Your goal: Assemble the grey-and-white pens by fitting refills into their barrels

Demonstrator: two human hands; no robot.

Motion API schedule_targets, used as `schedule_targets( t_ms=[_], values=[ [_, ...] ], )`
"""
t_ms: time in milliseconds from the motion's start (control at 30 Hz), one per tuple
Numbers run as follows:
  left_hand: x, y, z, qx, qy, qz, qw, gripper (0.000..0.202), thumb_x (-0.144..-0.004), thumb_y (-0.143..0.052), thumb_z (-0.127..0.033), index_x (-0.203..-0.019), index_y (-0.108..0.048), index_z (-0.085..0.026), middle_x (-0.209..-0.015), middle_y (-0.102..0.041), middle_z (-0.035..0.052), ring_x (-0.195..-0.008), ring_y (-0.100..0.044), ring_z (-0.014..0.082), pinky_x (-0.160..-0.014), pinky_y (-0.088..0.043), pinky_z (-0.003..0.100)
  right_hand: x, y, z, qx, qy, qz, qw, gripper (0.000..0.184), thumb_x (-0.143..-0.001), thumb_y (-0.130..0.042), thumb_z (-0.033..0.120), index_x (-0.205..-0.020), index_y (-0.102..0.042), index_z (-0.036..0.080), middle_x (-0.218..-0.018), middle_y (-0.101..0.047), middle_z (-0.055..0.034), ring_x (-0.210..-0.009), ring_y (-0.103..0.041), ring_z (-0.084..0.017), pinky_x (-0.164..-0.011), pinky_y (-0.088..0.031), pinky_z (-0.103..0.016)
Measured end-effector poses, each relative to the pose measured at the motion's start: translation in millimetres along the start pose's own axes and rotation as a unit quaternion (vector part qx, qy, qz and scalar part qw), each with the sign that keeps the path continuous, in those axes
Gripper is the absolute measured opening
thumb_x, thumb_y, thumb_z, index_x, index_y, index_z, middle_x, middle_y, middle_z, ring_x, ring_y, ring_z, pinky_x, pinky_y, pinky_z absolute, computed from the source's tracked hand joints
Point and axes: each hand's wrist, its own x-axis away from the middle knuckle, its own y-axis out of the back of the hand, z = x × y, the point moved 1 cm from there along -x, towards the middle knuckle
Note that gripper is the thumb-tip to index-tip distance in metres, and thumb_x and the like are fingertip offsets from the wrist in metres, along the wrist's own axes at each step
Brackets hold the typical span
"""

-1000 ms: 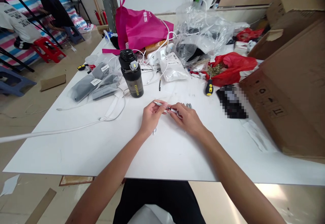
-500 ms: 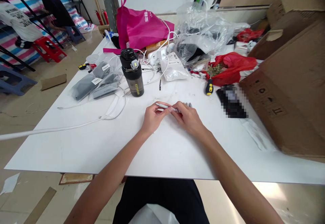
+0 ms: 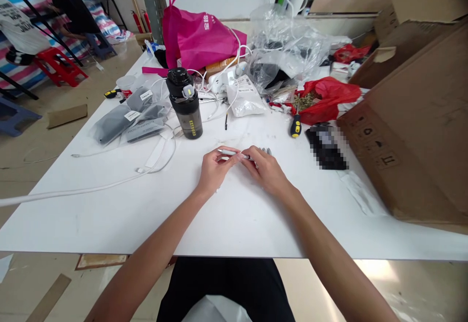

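On the counter (image 3: 91, 219), a water bottle (image 3: 185, 105) stands behind the left hand (image 3: 215, 168); a screwdriver (image 3: 295, 126), behind the right hand (image 3: 265, 170).

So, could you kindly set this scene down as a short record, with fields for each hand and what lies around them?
Left hand: holds a slim silver pen-like object
Right hand: pinches the same object's other end, beside small metal pieces
Surface: white table
Nearby: black water bottle, yellow-handled screwdriver
Further: pink tote bag, red plastic bag, cardboard box
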Motion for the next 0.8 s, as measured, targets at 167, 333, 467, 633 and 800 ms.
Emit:
schedule_targets(
  t_ms=[167,333,467,633,800],
  values=[
    [-1,-0.3,-4,0.028,0.014,-0.004,1.000,0.026,-0.078,-0.097,-0.044,-0.090,-0.087,-0.023,-0.093,-0.081,0.0063,-0.087,-0.071,0.0198,-0.080,-0.056,0.032,0,1,-1,-0.051,-0.022,-0.002,0.998,0.016,-0.114,-0.052,0.042,-0.112,-0.054,0.026,-0.095,-0.069,-0.0056,-0.075,-0.062,-0.021,-0.069,-0.045,-0.032],
    [0,4.7,-3,0.060,0.016,0.059,0.996,0.026,-0.083,-0.094,-0.043,-0.098,-0.087,-0.022,-0.102,-0.082,0.0075,-0.095,-0.074,0.0221,-0.093,-0.057,0.036,-3,2,5,-0.093,-0.001,0.029,0.995,0.027,-0.118,-0.043,0.042,-0.106,-0.061,0.024,-0.093,-0.069,-0.0054,-0.079,-0.061,-0.021,-0.076,-0.045,-0.034],
    [-7,9.5,5,0.081,0.018,0.122,0.989,0.048,-0.094,-0.083,-0.044,-0.138,-0.076,-0.026,-0.144,-0.072,0.0109,-0.129,-0.068,0.0285,-0.110,-0.054,0.042,-5,-2,11,-0.198,-0.047,0.032,0.979,0.036,-0.116,-0.047,0.053,-0.107,-0.065,0.023,-0.088,-0.065,-0.0021,-0.072,-0.054,-0.017,-0.071,-0.042,-0.032],
    [-11,29.1,-23,0.017,-0.013,0.073,0.997,0.069,-0.095,-0.081,-0.037,-0.159,-0.057,-0.027,-0.163,-0.058,0.0124,-0.146,-0.058,0.0283,-0.123,-0.045,0.044,-8,-4,11,-0.357,-0.098,-0.048,0.928,0.038,-0.110,-0.059,0.062,-0.115,-0.065,0.024,-0.081,-0.060,0.0011,-0.069,-0.050,-0.015,-0.066,-0.040,-0.031],
    [101,85.2,-59,-0.024,-0.014,0.080,0.996,0.024,-0.104,-0.073,-0.037,-0.125,-0.080,-0.029,-0.113,-0.080,0.0079,-0.099,-0.073,0.0201,-0.089,-0.059,0.032,-14,1,9,-0.511,-0.146,-0.106,0.840,0.041,-0.095,-0.083,0.057,-0.101,-0.056,0.027,-0.084,-0.064,0.0030,-0.065,-0.052,-0.013,-0.065,-0.042,-0.030]
  ],
)
